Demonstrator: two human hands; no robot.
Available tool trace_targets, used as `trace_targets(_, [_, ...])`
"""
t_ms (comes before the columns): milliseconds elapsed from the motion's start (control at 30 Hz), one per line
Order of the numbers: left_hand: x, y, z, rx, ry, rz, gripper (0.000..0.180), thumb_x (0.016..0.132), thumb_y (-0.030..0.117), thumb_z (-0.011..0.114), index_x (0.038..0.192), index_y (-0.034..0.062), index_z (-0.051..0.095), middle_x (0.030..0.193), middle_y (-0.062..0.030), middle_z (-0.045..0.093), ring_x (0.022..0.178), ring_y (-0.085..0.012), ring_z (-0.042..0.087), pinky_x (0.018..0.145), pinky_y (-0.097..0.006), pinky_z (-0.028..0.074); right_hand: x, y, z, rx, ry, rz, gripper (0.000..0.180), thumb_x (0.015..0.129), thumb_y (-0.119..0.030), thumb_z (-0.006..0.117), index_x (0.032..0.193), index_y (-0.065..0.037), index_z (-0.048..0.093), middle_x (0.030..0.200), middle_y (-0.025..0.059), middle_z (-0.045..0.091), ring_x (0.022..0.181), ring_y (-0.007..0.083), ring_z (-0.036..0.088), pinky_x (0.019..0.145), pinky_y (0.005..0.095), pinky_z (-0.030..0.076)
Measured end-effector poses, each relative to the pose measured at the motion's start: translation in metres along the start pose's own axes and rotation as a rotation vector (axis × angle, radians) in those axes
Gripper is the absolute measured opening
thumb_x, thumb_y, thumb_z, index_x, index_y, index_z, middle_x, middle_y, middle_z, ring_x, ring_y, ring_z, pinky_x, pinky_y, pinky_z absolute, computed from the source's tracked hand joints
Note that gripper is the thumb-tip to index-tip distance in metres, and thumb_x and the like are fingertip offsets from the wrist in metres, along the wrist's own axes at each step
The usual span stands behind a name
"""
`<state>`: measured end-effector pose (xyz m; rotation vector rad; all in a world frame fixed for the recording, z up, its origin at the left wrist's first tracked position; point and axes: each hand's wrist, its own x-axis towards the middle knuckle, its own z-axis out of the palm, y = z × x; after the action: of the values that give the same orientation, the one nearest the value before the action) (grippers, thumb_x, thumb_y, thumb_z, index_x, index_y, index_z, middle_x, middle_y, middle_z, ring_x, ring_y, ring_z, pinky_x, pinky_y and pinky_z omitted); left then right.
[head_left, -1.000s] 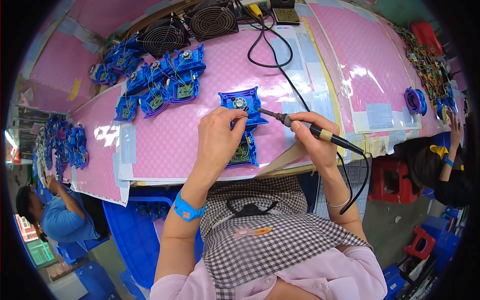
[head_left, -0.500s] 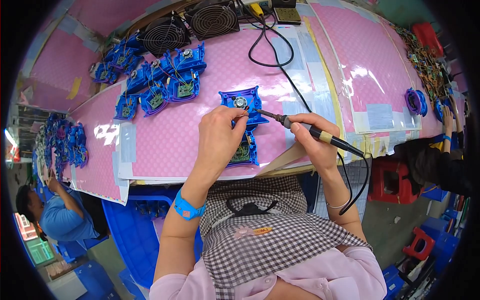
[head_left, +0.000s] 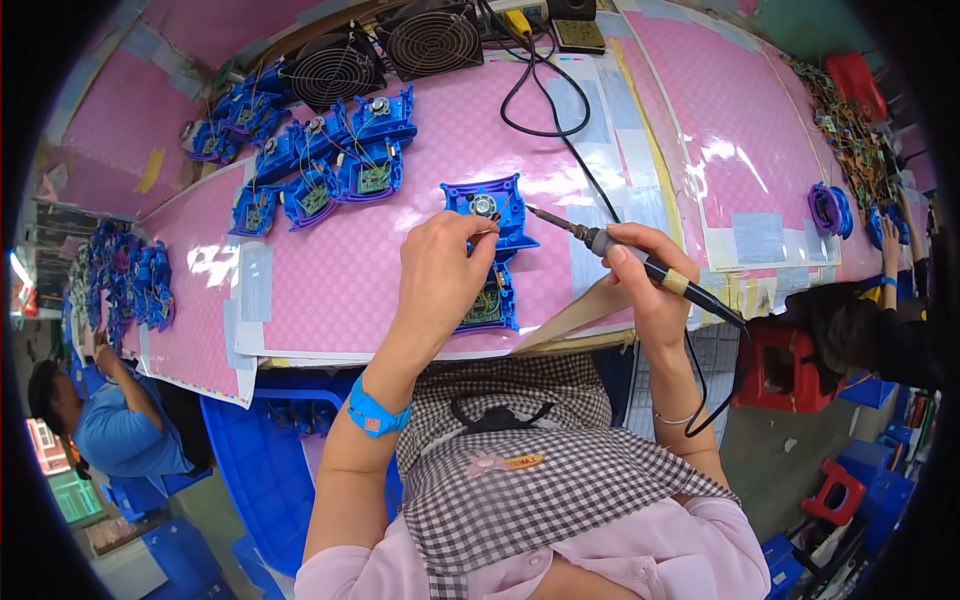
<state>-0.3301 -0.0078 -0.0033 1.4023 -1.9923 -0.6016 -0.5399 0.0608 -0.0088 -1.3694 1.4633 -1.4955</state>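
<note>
In my right hand (head_left: pixel 652 285) is a soldering iron (head_left: pixel 603 243), held like a pen. Its tip points left and stops just right of a blue plastic housing half (head_left: pixel 460 195). A round silver speaker (head_left: pixel 484 206) sits in that housing. My left hand (head_left: pixel 435 280) is closed in a pinch over the housing's lower left part, on what looks like a thin wire (head_left: pixel 491 231). Below, partly behind this hand, lies a second blue half with a green circuit board (head_left: pixel 487 303). My fingers hide part of both halves.
Several wired blue housings (head_left: pixel 312 195) lie at the far left, near two black fans (head_left: pixel 432 42). The iron's black cable (head_left: pixel 572 150) loops across the pink-covered table (head_left: pixel 340 290). A blue crate (head_left: pixel 255 470) is below its edge. Other people work at left (head_left: pixel 135 425) and right (head_left: pixel 890 250).
My right hand has drawn the soldering iron to the right, so its tip has left the housing. My left hand keeps its pinch in nearly the same place.
</note>
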Motion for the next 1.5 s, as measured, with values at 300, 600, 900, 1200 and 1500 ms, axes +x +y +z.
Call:
trace_targets(300, [-0.019,0.001,-0.041,-0.067,0.371,-0.040,0.019,0.076,0.008,0.073,0.092,0.0022,0.064,0.076,-0.0023,0.062,0.058,-0.0111,0.046,0.054,-0.027,0.035,0.001,-0.002,-0.005,0.053,0.011,-0.062,0.017,0.084,-0.005,0.062,0.097,0.005,0.066,0.081,0.0105,0.065,0.067,0.0120,0.060,0.060,0.0222,0.047])
trace_targets(600, [-0.011,-0.018,-0.013,-0.089,0.347,-0.019,0.019,0.076,0.008,0.075,0.088,0.0015,0.062,0.077,0.0014,0.065,0.052,-0.0004,0.039,0.046,-0.019,0.029,0.000,-0.004,0.011,0.079,-0.052,-0.059,0.016,0.083,-0.006,0.063,0.096,0.003,0.067,0.078,0.0085,0.065,0.065,0.0107,0.059,0.060,0.0215,0.047])
trace_targets(900, [-0.007,-0.011,-0.006,-0.139,0.222,-0.063,0.011,0.077,0.009,0.072,0.085,0.0025,0.073,0.076,-0.0065,0.069,0.058,-0.0080,0.052,0.052,-0.025,0.040,0.003,-0.004,0.023,0.038,-0.102,-0.060,0.014,0.082,-0.005,0.065,0.093,0.002,0.068,0.076,0.0065,0.065,0.062,0.0089,0.058,0.055,0.0204,0.044])
trace_targets(1200, [-0.003,-0.007,-0.003,-0.079,0.120,-0.040,0.010,0.077,0.008,0.068,0.083,0.0002,0.071,0.077,-0.0149,0.066,0.067,-0.0263,0.064,0.061,-0.036,0.049,0.007,0.000,0.027,0.038,-0.115,-0.107,0.014,0.082,-0.004,0.065,0.093,0.003,0.068,0.075,0.0065,0.065,0.063,0.0080,0.056,0.056,0.0211,0.043])
trace_targets(1500, [-0.004,-0.004,-0.002,-0.069,0.116,-0.052,0.011,0.077,0.008,0.069,0.082,-0.0004,0.070,0.077,-0.0153,0.066,0.067,-0.0267,0.064,0.061,-0.036,0.049,0.006,-0.005,0.025,-0.073,-0.154,-0.150,0.013,0.079,-0.002,0.066,0.091,0.003,0.069,0.075,0.0086,0.065,0.063,0.0100,0.057,0.056,0.0219,0.042])
